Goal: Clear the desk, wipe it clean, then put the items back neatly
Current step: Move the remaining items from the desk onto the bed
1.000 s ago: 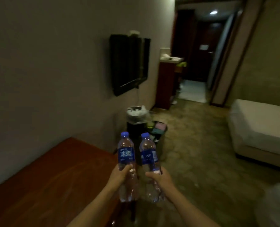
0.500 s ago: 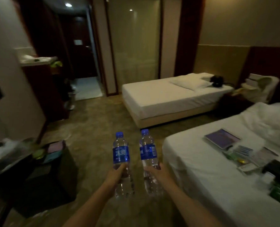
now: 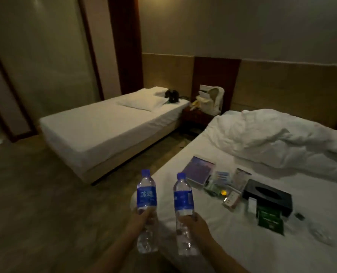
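Fingers (image 3: 147,212) of each hand are gripping a bottle: left hand (image 3: 139,220), left bottle (image 3: 146,198); right hand (image 3: 195,225), right bottle (image 3: 183,200). Clearing step; next, probably standing both on the bed (image 3: 213,243).

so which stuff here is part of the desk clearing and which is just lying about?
Job:
- left bottle, gripped by left hand
- right bottle, gripped by right hand
- desk items on near bed: purple book, black tissue box, green packets

Lying about:
- far bed
- pillow
- cream bag
- crumpled duvet
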A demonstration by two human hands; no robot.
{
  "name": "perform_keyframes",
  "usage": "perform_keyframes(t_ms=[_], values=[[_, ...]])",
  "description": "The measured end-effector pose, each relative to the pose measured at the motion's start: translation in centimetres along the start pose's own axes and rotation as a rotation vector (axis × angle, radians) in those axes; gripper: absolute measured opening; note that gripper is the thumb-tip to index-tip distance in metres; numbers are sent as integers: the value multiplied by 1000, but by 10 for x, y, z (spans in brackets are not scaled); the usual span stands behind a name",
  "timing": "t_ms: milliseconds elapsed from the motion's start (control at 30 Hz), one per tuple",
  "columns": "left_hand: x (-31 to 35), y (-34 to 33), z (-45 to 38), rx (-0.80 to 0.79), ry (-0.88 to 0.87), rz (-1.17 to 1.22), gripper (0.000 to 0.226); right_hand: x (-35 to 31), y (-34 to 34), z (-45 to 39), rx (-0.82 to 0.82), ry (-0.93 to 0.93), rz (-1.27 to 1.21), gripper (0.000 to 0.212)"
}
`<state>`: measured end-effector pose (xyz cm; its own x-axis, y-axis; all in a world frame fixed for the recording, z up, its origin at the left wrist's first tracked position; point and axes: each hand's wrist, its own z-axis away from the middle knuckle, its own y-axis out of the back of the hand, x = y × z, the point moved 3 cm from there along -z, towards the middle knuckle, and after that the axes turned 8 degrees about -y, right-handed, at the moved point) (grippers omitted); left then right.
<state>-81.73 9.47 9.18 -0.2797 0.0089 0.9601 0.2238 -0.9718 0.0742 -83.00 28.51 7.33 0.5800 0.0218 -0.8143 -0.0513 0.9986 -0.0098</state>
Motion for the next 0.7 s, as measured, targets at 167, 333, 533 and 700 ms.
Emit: perform_keyframes(t_ms=[167,333,533,700], values=[[-7,-46,-77,-73,74,-80,19,-13,34,-63,116,-98,-132,23],[-5,-101,-155,-225,176,-122,19,-29,64,-144,229,-136,-210,36],[9,-162,-278,-353,220,-210,38,-62,90,-254,252,-220,-349,24],[12,-189,-354,-303,275,-257,15,-76,111,-317,314,-272,-417,26]])
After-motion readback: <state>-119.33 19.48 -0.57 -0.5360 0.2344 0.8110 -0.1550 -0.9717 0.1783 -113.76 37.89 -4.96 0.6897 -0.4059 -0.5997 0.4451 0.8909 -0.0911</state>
